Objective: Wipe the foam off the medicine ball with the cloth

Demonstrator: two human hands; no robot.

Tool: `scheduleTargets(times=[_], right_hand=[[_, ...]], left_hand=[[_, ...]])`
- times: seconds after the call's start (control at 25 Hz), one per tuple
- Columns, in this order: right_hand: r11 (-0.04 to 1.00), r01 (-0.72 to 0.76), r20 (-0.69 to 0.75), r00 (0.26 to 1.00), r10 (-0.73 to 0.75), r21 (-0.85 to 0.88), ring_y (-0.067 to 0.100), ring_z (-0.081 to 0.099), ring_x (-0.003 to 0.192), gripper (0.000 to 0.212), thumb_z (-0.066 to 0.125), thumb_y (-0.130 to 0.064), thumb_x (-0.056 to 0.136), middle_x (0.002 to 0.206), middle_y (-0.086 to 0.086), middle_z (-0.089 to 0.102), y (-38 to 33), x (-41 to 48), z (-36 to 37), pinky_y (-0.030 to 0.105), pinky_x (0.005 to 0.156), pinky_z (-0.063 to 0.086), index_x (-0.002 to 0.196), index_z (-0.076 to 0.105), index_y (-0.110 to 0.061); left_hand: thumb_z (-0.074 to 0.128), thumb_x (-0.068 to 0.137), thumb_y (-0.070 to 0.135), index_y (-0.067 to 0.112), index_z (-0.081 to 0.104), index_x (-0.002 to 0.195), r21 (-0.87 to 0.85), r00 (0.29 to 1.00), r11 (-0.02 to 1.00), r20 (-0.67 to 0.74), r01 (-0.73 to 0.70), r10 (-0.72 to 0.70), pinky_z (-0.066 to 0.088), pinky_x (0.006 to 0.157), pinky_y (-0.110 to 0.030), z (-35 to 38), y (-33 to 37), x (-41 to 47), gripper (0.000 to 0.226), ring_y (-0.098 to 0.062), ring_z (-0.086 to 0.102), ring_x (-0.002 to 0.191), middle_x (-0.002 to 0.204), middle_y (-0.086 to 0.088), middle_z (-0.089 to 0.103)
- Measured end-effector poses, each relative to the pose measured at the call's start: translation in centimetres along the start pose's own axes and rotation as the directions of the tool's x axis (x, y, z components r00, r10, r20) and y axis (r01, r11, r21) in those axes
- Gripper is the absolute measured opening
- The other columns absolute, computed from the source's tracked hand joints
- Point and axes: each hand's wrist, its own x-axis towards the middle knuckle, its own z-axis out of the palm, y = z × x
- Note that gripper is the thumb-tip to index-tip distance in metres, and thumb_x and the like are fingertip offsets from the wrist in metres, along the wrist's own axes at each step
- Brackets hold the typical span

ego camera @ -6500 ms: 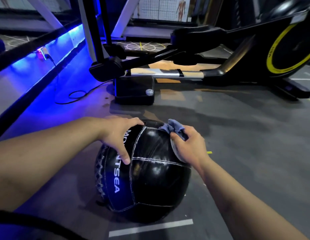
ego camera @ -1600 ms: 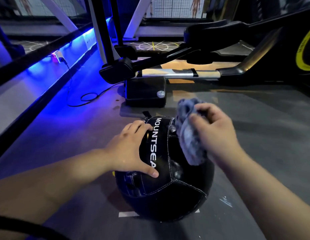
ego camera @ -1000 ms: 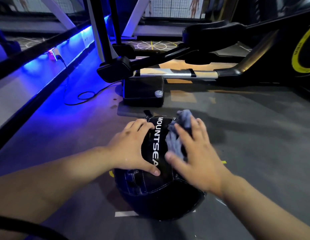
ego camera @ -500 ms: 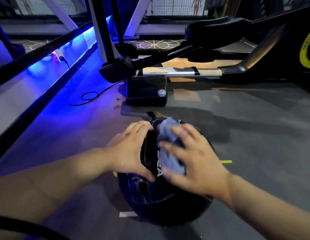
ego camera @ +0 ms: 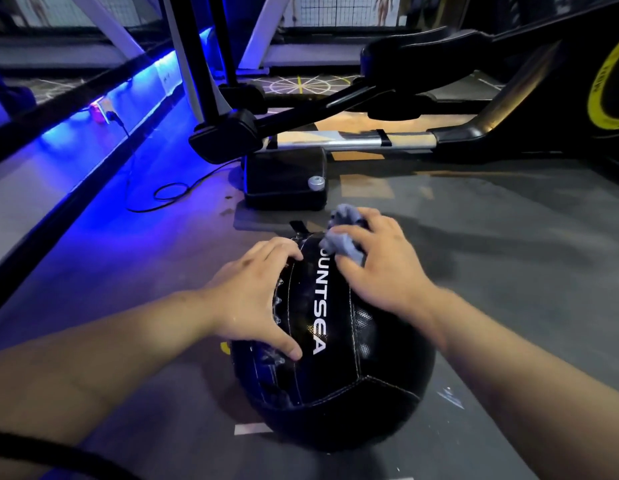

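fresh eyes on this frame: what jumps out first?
The black medicine ball on the grey floor, centre frame, with white lettering up its middle. Both bare hands are on it: the left hand braces its left side, and the right hand presses a bunched grey-blue cloth onto its far top. Next comes the blue light strip along the left edge, then the black exercise machine behind the ball.

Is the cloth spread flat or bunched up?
Bunched up. The cloth sits crumpled under the right hand, pressed on the far top of the medicine ball.
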Motion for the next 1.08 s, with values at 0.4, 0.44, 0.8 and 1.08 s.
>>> scheduleTargets(times=[0.4, 0.44, 0.8, 1.08], right_hand=[[0.981, 0.176, 0.070, 0.981, -0.182, 0.076, 0.025, 0.049, 0.122, 0.035, 0.061, -0.034, 0.084, 0.136, -0.001, 0.053, -2.6, 0.8, -0.1, 0.034, 0.105, 0.041, 0.118, 0.069, -0.034], [0.988, 0.124, 0.076, 0.988, -0.132, 0.095, 0.022, 0.048, 0.122, 0.036, 0.063, -0.033, 0.083, 0.135, -0.005, 0.052, -2.2, 1.1, -0.1, 0.026, 0.104, 0.037, 0.118, 0.068, -0.036], [0.968, 0.240, -0.028, 0.971, -0.239, 0.067, 0.027, 0.049, 0.127, 0.041, 0.068, -0.025, 0.079, 0.136, 0.008, 0.051, 0.0, -8.4, -3.4, 0.032, 0.108, 0.038, 0.120, 0.070, -0.019], [0.950, 0.307, 0.008, 0.951, -0.308, 0.062, 0.024, 0.053, 0.125, 0.040, 0.066, -0.031, 0.081, 0.136, 0.009, 0.052, 5.5, -10.1, -7.0, 0.030, 0.105, 0.041, 0.118, 0.071, -0.017]], left_hand=[[0.090, 0.032, 0.061, 0.033, 0.033, 0.137, -0.217, 0.996, 0.976, 0.086, -0.012, 0.031, 0.042, 0.104, -0.029, -0.6, -2.1, 1.2, 0.123, -0.004, 0.048, 0.124, 0.136, 0.018, 0.046], [0.092, 0.040, 0.050, 0.034, 0.042, 0.132, -0.321, 0.997, 0.947, 0.070, 0.001, 0.023, 0.046, 0.100, -0.029, -0.7, -2.3, 1.8, 0.106, -0.004, 0.055, 0.118, 0.130, 0.016, 0.054], [0.073, 0.084, 0.037, 0.029, 0.060, 0.129, -0.546, 1.000, 0.838, 0.007, 0.018, -0.018, 0.037, 0.109, -0.023, 1.1, -2.1, 8.0, 0.048, -0.003, 0.055, 0.118, 0.130, 0.009, 0.060], [0.065, 0.080, 0.061, 0.033, 0.062, 0.120, -0.485, 0.997, 0.872, 0.019, -0.059, 0.078, 0.043, 0.104, -0.029, 2.6, 3.2, 11.1, 0.049, -0.008, 0.060, 0.111, 0.112, 0.011, 0.062]])
